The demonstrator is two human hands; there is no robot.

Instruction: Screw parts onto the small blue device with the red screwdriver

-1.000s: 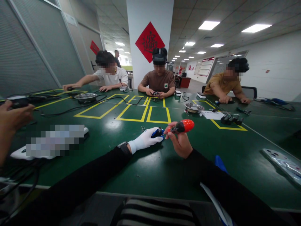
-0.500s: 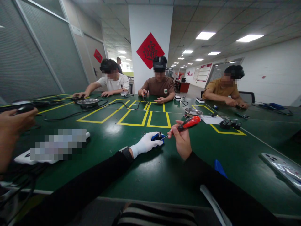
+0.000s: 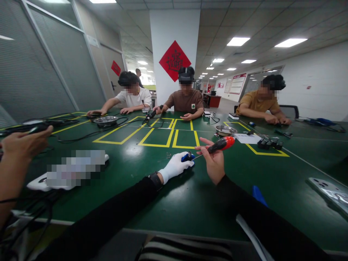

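In a white glove, my left hand (image 3: 174, 168) is closed around a small blue part (image 3: 186, 158) on the green table. A short metal cylinder (image 3: 189, 154) stands up from that part. My bare right hand (image 3: 215, 165) grips a screwdriver (image 3: 222, 144) by its red and black handle, some fingers stretched out. The shaft slants down to the left and its tip meets the side of the blue part; the exact contact is too small to make out. Several tiny metal pieces (image 3: 169, 155) lie just beyond my left hand.
A white pixelated object (image 3: 38, 182) lies left, near a co-worker's hand (image 3: 25, 143). Beyond are yellow tape outlines (image 3: 160, 145), metal bowls (image 3: 225, 130) and black clips (image 3: 269, 143). A blue item (image 3: 259, 196) and a phone (image 3: 327, 194) lie right. Several co-workers sit opposite.
The view has shifted slightly. My right hand's fingers have spread a little while the screwdriver stays at the blue part. Opposite, the co-worker in brown has swung a black tool leftward.
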